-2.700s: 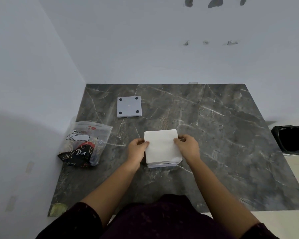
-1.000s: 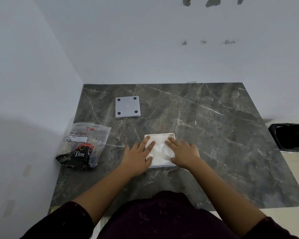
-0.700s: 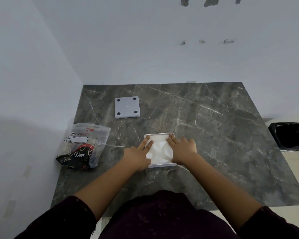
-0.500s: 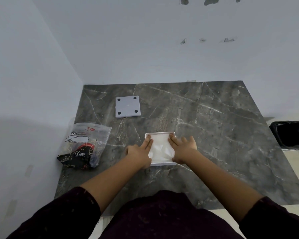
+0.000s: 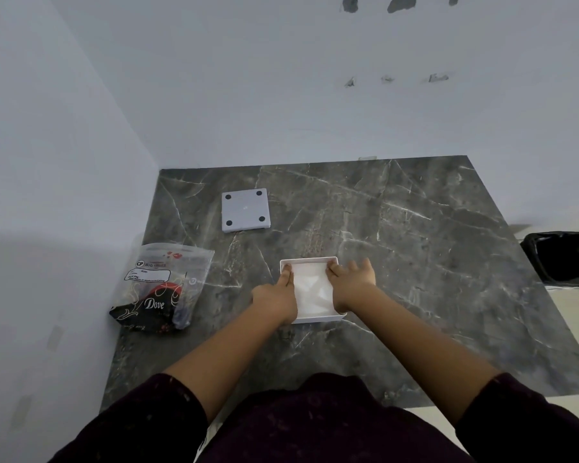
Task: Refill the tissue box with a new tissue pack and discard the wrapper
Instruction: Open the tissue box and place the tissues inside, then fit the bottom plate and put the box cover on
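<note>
Near the front edge of the marble table (image 5: 415,228), an open white tissue box (image 5: 318,318) holds white tissues (image 5: 311,285) pressed flat by the left hand (image 5: 276,297) and right hand (image 5: 350,284), both open-fingered, gripping nothing, wrapper (image 5: 163,285) at the left edge.

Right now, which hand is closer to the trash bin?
The right hand. It rests on the box's right side, toward the trash bin. The left hand is on the far side.
</note>
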